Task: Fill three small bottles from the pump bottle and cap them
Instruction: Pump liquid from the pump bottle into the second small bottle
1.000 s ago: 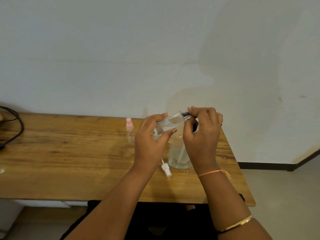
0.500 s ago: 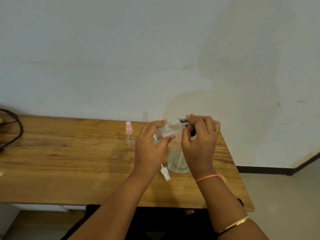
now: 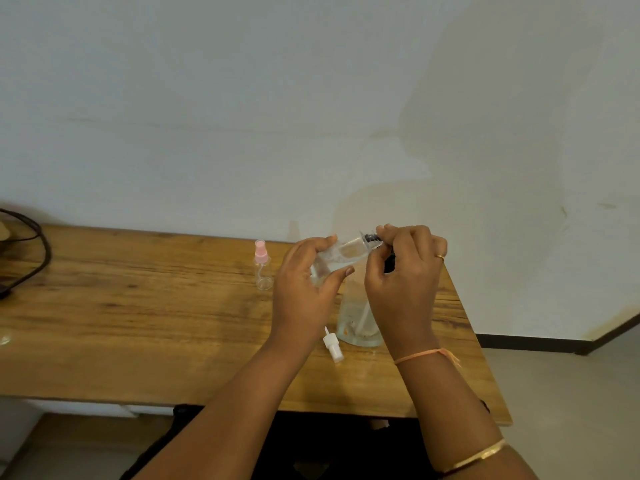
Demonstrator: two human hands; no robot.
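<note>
Bottle [image 3: 341,256] is gripped by left hand [image 3: 304,292]; right hand [image 3: 405,282] pinches its cap [image 3: 372,237]: probably capping; next needs steady twisting until tight.

A wooden table [image 3: 138,323] stands against the wall, its grain running left to right. A small clear spray bottle with a pink top [image 3: 262,268] stands upright near the back edge. To its right stands the clear pump bottle [image 3: 355,317], with a white spray cap [image 3: 332,344] on its side just beside its base. A black cable [image 3: 41,251] loops over the far left end.
</note>
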